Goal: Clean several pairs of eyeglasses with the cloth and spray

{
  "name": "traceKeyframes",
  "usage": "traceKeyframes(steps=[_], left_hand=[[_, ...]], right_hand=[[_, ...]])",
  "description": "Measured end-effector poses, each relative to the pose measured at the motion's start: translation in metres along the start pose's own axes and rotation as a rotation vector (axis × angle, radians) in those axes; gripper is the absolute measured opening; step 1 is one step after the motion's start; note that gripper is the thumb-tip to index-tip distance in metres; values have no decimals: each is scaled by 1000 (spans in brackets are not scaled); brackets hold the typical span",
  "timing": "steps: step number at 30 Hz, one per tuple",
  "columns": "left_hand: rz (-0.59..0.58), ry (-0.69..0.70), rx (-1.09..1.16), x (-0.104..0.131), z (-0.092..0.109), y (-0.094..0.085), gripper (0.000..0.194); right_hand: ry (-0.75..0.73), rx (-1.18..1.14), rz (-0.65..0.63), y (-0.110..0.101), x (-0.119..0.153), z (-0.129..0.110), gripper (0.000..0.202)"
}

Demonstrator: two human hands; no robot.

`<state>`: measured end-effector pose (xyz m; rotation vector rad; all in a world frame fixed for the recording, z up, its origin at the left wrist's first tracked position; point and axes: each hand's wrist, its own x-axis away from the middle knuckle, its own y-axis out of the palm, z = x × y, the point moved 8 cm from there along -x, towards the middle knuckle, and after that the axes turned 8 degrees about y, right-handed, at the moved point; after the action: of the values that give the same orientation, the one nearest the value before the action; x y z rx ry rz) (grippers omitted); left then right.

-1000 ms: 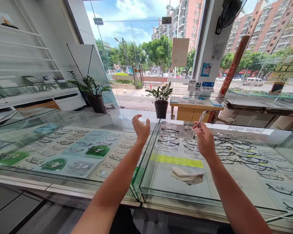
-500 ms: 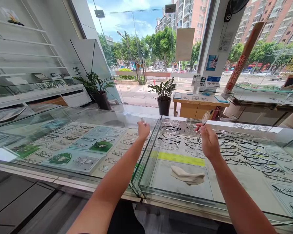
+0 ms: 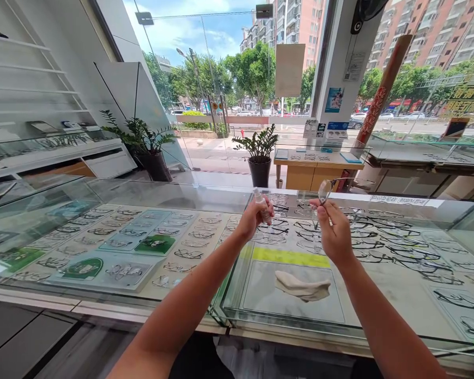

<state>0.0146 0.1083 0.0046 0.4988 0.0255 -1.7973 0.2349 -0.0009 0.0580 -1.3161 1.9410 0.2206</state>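
Observation:
My left hand (image 3: 253,218) is wrapped round a small clear spray bottle (image 3: 265,209), upright with its nozzle at the top. To its right, my right hand (image 3: 335,231) pinches a pair of eyeglasses (image 3: 324,190) by the frame, one lens raised above the fingers and a temple reaching out to the right. Both hands are above the glass display counter, a short gap between them. A crumpled beige cloth (image 3: 302,287) lies on the counter below my hands.
Beneath the glass of the counter (image 3: 237,310) are rows of eyeglasses (image 3: 403,237) on both sides. Potted plants (image 3: 259,158) stand beyond it, before a glass front. A wooden display table (image 3: 316,173) stands at the back, near a pillar.
My left hand has moved right with the spray bottle, coming closer to the eyeglasses. The right hand still holds the eyeglasses, turned a little. The view has shifted slightly.

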Motion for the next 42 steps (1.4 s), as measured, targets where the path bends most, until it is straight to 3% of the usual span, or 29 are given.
traceKeyframes(steps=[2, 5, 8, 13, 18, 23, 27, 37, 42], left_hand=[[-149, -68, 149, 8, 4, 19, 45], [-310, -175, 333, 19, 8, 38, 66], [-359, -241, 364, 22, 5, 42, 79], [-405, -284, 373, 23, 2, 44, 82], [-333, -149, 272, 21, 9, 43, 71], [-188, 4, -74, 18, 8, 34, 65], [-166, 138, -302, 17, 12, 33, 60], [-177, 217, -390, 20, 14, 34, 57], [-176, 225, -419, 23, 20, 37, 58]], right_hand=[[5, -9, -38, 3, 1, -2, 37], [45, -37, -102, 8, 3, -1, 36], [99, -43, -114, 9, 5, 1, 36], [164, -57, -112, 9, 6, 2, 36], [218, -135, -192, 20, 7, 5, 35], [308, -277, -354, 43, 14, 12, 40], [360, -360, -432, 57, 21, 13, 41], [369, -407, -485, 67, 28, 10, 40], [393, -460, -436, 63, 23, 16, 40]])
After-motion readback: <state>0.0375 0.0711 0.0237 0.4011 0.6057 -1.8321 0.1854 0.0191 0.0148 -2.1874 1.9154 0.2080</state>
